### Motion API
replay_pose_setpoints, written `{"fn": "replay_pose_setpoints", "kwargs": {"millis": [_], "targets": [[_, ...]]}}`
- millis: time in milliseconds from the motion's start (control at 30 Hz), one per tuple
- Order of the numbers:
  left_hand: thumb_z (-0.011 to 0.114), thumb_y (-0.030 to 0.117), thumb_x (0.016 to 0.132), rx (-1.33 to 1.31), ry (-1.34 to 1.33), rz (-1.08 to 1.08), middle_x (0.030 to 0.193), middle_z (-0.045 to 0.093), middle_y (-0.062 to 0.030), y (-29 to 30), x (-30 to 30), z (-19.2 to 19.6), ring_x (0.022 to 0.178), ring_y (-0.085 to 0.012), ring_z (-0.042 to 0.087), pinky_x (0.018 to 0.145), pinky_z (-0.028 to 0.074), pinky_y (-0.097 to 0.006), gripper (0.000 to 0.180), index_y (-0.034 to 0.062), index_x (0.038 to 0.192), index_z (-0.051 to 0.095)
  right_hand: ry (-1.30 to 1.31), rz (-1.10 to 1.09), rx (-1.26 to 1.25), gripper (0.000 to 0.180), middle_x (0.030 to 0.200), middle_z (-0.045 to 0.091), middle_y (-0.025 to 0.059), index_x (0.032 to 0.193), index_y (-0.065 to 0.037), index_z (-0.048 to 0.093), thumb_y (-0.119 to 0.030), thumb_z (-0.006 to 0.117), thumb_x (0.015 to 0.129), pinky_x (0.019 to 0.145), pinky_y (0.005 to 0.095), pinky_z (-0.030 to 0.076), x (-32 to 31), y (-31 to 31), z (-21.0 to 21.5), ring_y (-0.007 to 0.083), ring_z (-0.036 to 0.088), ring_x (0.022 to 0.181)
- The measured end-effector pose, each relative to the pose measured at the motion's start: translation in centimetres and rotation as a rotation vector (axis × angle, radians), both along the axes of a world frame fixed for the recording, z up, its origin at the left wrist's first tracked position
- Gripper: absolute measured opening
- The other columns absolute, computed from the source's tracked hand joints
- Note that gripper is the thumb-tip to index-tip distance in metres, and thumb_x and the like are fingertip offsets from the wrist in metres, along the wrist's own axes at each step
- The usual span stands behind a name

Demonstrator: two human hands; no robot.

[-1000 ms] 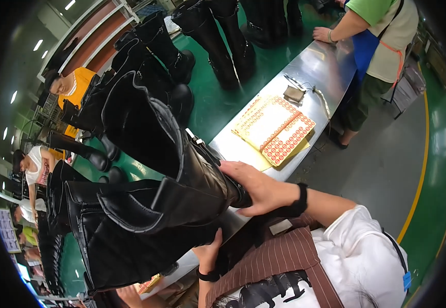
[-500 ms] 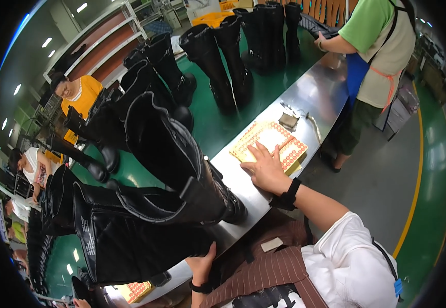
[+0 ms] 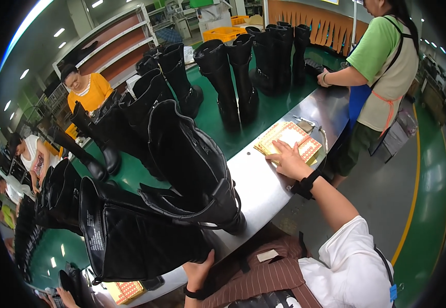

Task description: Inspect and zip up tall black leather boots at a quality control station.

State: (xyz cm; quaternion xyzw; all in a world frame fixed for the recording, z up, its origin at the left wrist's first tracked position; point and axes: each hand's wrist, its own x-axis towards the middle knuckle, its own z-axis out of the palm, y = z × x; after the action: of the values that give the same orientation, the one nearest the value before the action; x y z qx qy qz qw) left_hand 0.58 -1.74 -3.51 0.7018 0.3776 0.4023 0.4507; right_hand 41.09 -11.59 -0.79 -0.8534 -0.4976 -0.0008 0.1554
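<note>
Resting on the stack of red-dotted sticker sheets (image 3: 287, 133), your right hand (image 3: 290, 161) is spreading its fingers, pinching nothing that is showing. Your left hand (image 3: 200, 268) is bearing against the quilted black boot (image 3: 141, 238); its fingers are mostly hiding behind the boot, so how tightly they are gripping I cannot tell. That boot is facing its opening leftward at the near side of the surface (image 3: 261, 197), while the stack is lying farther off on the metal strip.

You are apparently working at taking a sticker, and the next move is probably calling for your right fingertips to lift one by its edge while your left hand is steadying the boot.

The tall black boot (image 3: 197, 169) is standing between your hands, likely obstructing a straight path back. More black boots (image 3: 228, 82) are crowding behind it, a second sticker stack (image 3: 123, 291) is lying lower left, and a co-worker in a green sleeve (image 3: 371, 56) is working beyond the sheets.
</note>
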Motion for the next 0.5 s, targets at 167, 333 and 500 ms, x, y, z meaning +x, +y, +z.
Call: {"fn": "replay_pose_setpoints", "kwargs": {"millis": [167,333,500], "targets": [[0.081,0.006,0.063,-0.028,0.035,-0.008,0.1,0.064,-0.0101,0.2,0.0,0.0,0.091,-0.0202,0.061,0.086,0.047,-0.032,0.049,-0.0053,0.105,0.06,-0.012,0.055,0.131,0.032,0.14,0.048,0.0084,0.108,-0.018,0.07,-0.011,0.066,0.077,0.11,0.0648,0.02,-0.2,-1.5,0.5,0.0247,0.037,0.135],[0.081,0.006,0.063,-0.112,0.078,-0.046,0.099,0.064,-0.0093,-0.5,0.3,1.2,0.09,-0.0202,0.061,0.085,0.048,-0.032,0.048,-0.0046,0.105,0.06,-0.081,-0.42,0.461,0.022,0.09,0.071,0.0118,0.099,-0.008,0.07,-0.022,0.065,0.084,0.076,0.0379,0.053,9.4,-4.5,4.2,0.0301,0.068,0.084],[0.083,0.011,0.065,-0.1,0.008,-0.049,0.096,0.067,-0.0057,-0.8,1.0,1.9,0.088,-0.0173,0.063,0.082,0.049,-0.03,0.041,-0.0015,0.1,0.064,0.102,-0.431,0.319,0.025,0.09,0.071,0.0157,0.099,-0.006,0.071,-0.025,0.062,0.085,0.077,0.0379,0.052,20.4,-5.0,3.3,0.03,0.068,0.086]]}}
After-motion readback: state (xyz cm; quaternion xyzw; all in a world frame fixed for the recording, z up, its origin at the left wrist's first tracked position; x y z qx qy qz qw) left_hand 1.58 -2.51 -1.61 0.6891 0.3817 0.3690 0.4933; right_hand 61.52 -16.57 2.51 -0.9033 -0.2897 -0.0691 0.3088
